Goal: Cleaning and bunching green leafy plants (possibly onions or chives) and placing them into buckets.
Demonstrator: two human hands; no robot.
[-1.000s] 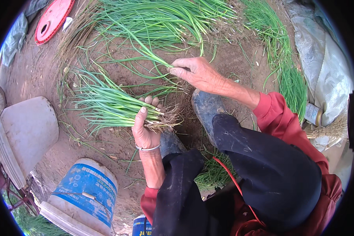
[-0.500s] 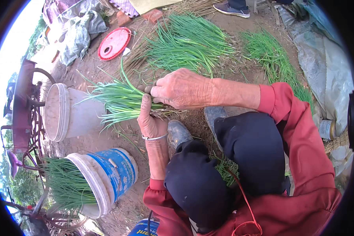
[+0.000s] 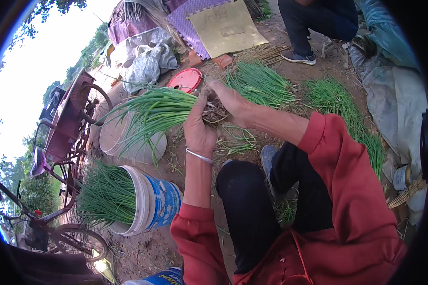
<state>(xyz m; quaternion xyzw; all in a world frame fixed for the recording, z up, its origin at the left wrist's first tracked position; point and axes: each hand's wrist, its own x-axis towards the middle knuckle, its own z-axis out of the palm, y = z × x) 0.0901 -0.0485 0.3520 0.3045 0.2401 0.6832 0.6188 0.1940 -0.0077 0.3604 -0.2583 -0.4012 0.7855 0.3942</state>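
Note:
A bunch of green onions (image 3: 159,110) is gripped in my left hand (image 3: 199,130), leaves pointing left and pale root ends to the right. My left thumb lies across the bunch near its base. Closed fingers of my right hand (image 3: 228,99) meet the bunch beside that thumb; what they pinch is hidden. Loose green onions (image 3: 259,85) lie in a large pile on the ground beyond my hands. Some thin green stalks (image 3: 242,141) lie on the soil below my right wrist.
A tipped blue-and-white bucket (image 3: 164,202) holds more green onions (image 3: 107,194). Behind the bunch lies a pale bucket (image 3: 147,147), near a red lid (image 3: 185,80). More greens (image 3: 335,102) lie at right. A cart (image 3: 69,121) stands left; another person's shoe (image 3: 298,58) is at the far side.
The view has tilted up, showing more of the far ground and the other person's legs. My hands have lifted the bunch, and my right hand has turned at its base.

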